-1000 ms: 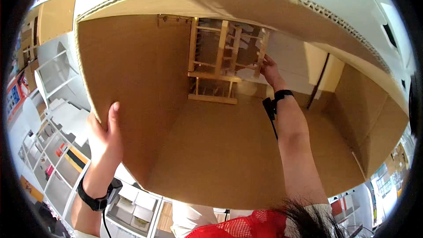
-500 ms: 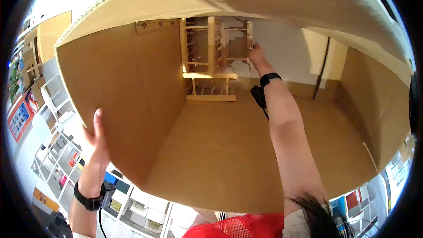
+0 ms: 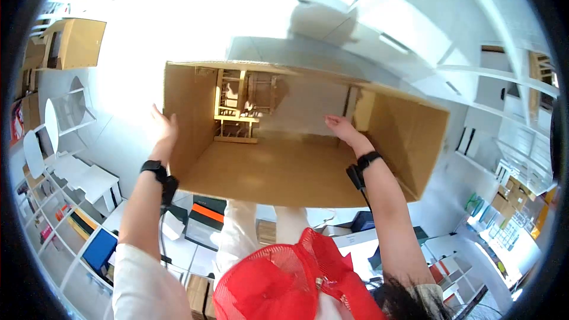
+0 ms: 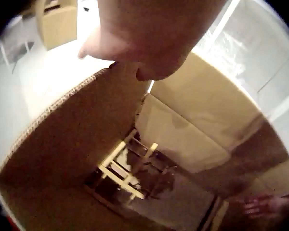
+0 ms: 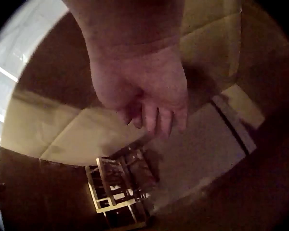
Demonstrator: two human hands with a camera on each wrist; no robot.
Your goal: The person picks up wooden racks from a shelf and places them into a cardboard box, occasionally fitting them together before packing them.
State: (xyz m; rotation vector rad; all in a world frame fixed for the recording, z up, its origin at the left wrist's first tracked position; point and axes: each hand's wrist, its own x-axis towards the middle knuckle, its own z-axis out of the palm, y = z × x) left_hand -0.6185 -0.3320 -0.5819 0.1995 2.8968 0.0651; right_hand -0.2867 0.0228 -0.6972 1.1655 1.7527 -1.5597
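A large cardboard box (image 3: 284, 163) lies with its opening toward the head camera. At its left inside stands a light wooden rack (image 3: 242, 92) with thin rungs, also visible in the left wrist view (image 4: 123, 182). My left hand (image 3: 164, 130) is at the left wall's edge, thumb and fingers spread; in the left wrist view the hand (image 4: 139, 43) overhangs that corrugated edge, contact unclear. My right hand (image 3: 344, 128) is inside the box, right of the rack and apart from it. In the right wrist view the hand (image 5: 144, 91) holds nothing, its fingers loosely bent.
A dark strip (image 3: 347, 102) stands upright at the back right of the box. Another cardboard box (image 3: 83, 44) is at the far left, above white chairs (image 3: 52, 123). Shelving (image 3: 65, 249) stands at the lower left. White cabinets and shelves line the right.
The box looks smaller and farther from the head camera, with more of the room visible. My right hand has come away from the rack's right side. My left hand remains beside the left wall.
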